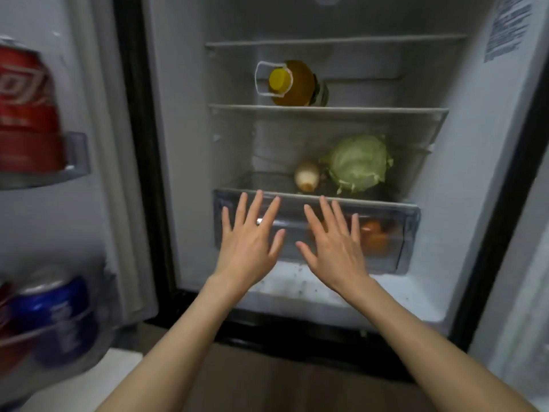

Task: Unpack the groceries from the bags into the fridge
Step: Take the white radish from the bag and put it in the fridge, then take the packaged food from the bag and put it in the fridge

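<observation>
nearest, two bare forearms reach into the open fridge (166, 144). the left hand (249, 236) and the right hand (332, 242) are both spread flat, fingers straight, holding nothing, at the front of the clear drawer (410, 233) at the bottom. i cannot tell if the palms press it or only hover. behind its front wall, on the right, orange fruits (375, 239) show through. on the shelf above lie an onion (307, 175) and, just beside it on the right, a cabbage (358, 163). farther up, a yellow bottle (292, 83) lies on its side. in the door at left stand a red can (26, 114) and a blue can (59, 316). i judge the step is closing the drawer; next calls for an even push, then going to the bags, which are not visible.
</observation>
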